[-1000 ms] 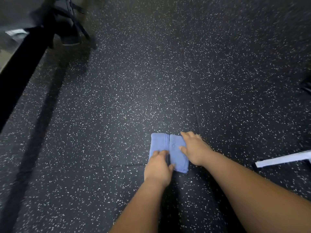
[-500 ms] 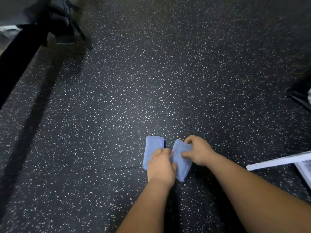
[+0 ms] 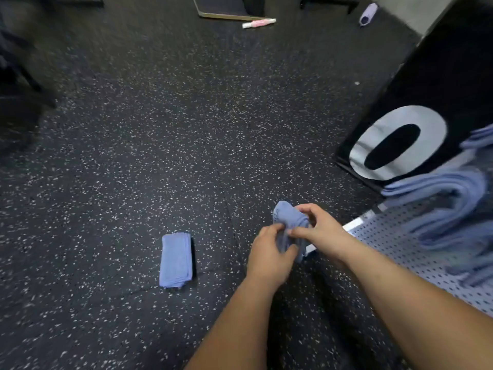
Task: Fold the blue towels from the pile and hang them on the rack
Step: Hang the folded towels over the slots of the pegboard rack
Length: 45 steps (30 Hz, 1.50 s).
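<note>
My grip is clamped on a blue towel: left hand pinching its lower part, right hand pinching near the top, the cloth bunched between them above the floor. The rack sits just right of my grip with hung towels draped there; a folded towel lies to the left. I'd square the edges first, then drape it evenly.

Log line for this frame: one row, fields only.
left hand: grips towel | right hand: grips same towel | second towel: folded, on floor | rack: hung towels | stage: not yet hung
</note>
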Tool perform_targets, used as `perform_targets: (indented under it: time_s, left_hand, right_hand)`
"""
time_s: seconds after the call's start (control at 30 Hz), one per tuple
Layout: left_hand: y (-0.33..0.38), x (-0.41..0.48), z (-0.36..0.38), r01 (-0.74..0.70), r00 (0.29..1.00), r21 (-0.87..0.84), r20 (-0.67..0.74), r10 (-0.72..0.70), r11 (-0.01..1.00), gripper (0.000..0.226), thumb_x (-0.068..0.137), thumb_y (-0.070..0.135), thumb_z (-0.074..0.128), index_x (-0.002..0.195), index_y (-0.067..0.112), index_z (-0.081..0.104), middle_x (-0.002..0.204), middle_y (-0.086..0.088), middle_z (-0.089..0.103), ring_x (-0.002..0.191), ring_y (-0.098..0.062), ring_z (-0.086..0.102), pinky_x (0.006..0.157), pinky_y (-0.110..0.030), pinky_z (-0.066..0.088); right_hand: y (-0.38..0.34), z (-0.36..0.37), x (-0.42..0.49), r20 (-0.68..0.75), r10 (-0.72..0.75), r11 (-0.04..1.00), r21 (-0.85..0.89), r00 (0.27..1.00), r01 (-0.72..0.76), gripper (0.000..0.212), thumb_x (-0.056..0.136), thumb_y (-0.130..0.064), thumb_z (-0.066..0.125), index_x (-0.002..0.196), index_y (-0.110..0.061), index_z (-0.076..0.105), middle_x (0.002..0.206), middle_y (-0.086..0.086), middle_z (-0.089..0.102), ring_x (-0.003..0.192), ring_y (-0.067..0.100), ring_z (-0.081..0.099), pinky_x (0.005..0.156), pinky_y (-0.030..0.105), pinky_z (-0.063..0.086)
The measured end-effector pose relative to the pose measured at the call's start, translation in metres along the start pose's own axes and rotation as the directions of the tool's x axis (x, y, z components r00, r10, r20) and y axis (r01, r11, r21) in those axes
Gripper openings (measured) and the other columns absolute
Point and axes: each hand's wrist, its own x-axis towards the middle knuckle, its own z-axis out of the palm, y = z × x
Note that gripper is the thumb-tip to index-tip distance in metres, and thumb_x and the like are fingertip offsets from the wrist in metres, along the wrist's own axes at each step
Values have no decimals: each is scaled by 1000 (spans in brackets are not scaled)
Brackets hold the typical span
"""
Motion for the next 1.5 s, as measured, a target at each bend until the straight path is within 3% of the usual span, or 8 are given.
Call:
perform_targets:
  time_s: [0.1,0.37,0.5,0.63,0.77,0.9,1.2,1.5]
  left_hand:
    - [29,-20,17,-33,999,-103,30,36,994,61,87,41,78,144,28,58,131,11,65,110,-7,64,90,-21,51]
    - [118,-82,44,-265,961,2,83,264,964,44,87,42,75,127,37,60,116,18,71,105,-6,68,94,-37,57]
    - [155,-108,52,-395,913,112,154,377,912,37,89,48,74,123,35,62,111,17,72,101,-8,69,91,-40,58]
    - [177,-138,67,-470,877,182,205,434,864,25,95,40,67,120,35,67,104,14,75,95,-14,69,87,-40,57]
    - [188,-164,92,-484,871,160,179,457,860,29,95,37,63,123,31,69,105,9,77,94,-17,70,87,-38,57]
    - [203,-179,111,-516,855,161,163,493,841,29,100,35,63,126,29,70,112,4,77,102,-20,70,90,-38,55]
    - [228,-160,128,-544,838,97,101,536,833,24,95,33,75,119,32,76,97,17,77,88,-3,71,87,-35,59]
    - [235,-127,165,-567,824,136,112,556,813,27,97,36,67,123,35,74,90,15,77,80,-5,70,83,-36,60]
  right_hand:
    - [13,-34,-40,-47,-26,1000,-3,999,26,61,79,1,81,130,-28,63,116,-1,75,103,15,73,90,29,59]
    - [18,-110,-154,-264,-108,994,-47,958,99,59,86,-21,84,139,-31,62,126,-10,69,112,10,69,100,31,54]
    - [23,-134,-211,-411,-132,991,-31,902,131,53,91,-20,83,139,-25,63,112,-10,72,98,-2,67,86,14,52]
    - [44,-137,-255,-529,-69,994,36,846,104,52,91,-16,80,139,-27,64,96,-14,75,78,-7,69,84,26,59]
    - [52,-128,-290,-686,17,995,80,728,51,40,95,-21,73,134,-26,66,97,-10,73,85,10,69,71,21,50]
    - [58,-124,-299,-820,82,994,106,567,10,32,96,-25,70,127,-17,70,115,7,73,102,29,67,87,35,48]
    - [72,-139,-301,-924,109,979,163,366,120,37,102,-17,64,138,-20,70,115,2,55,110,24,57,90,17,30]
    - [85,-148,-269,-895,202,956,268,399,116,42,107,-33,55,150,-34,58,139,2,57,132,24,50,100,31,33]
